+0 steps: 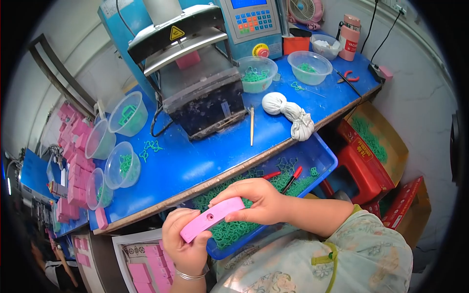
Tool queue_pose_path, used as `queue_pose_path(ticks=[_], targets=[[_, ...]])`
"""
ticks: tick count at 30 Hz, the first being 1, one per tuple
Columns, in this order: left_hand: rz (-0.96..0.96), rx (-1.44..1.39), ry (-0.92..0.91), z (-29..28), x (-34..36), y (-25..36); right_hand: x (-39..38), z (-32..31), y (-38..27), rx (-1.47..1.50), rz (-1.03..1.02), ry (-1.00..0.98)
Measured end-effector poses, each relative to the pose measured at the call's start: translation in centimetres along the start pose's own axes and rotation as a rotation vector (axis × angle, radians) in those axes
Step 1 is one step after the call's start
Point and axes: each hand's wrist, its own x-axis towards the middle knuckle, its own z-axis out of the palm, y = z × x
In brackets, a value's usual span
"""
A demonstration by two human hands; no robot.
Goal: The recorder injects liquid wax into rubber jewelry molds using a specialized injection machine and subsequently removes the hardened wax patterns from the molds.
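Observation:
Between my two hands is a pink rectangular block (pixel 221 212) with a small round hole in the face turned up. My left hand (pixel 188 235) is closed round its left end, and my right hand (pixel 259 199) grips its right end. Beneath them sits a blue tray (pixel 326 155) strewn with many small green looped pieces (pixel 229 233). A red pen (pixel 297 172) and a second red-tipped item lie in that tray. On the blue table (pixel 195 163) beyond rest a wooden stick (pixel 252 128) and a knotted white cloth bundle (pixel 289 113).
A blue-and-black press machine (pixel 202 97) with a keypad (pixel 254 23) stands at the back. Clear plastic bowls (pixel 128 115) holding green pieces line the table's left; others (pixel 309 66) stand at the right. Pink blocks (pixel 75 161) are stacked far left. A red stool (pixel 359 173) and cardboard boxes (pixel 398 151) are at right.

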Motion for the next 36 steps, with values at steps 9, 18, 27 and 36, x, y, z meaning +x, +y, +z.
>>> queue_pose_path(ticks=[9,18,27,36], targets=[[0.440,0.955,-0.102,0.5,1.2,-2.7,3.1,1.0,-1.0,0.177,0.170,0.055],[-0.479,-1.208,0.114,-1.5,2.2,-1.0,11.6,-10.1,-2.2,0.595,0.490,0.339],[-0.103,0.243,0.412,-3.9,3.1,0.2,1.9,-9.2,-2.4,0.839,0.434,-0.227],[0.017,0.527,-0.277,1.5,8.2,1.6,-1.3,-3.7,-2.4,0.804,0.801,-0.341]])
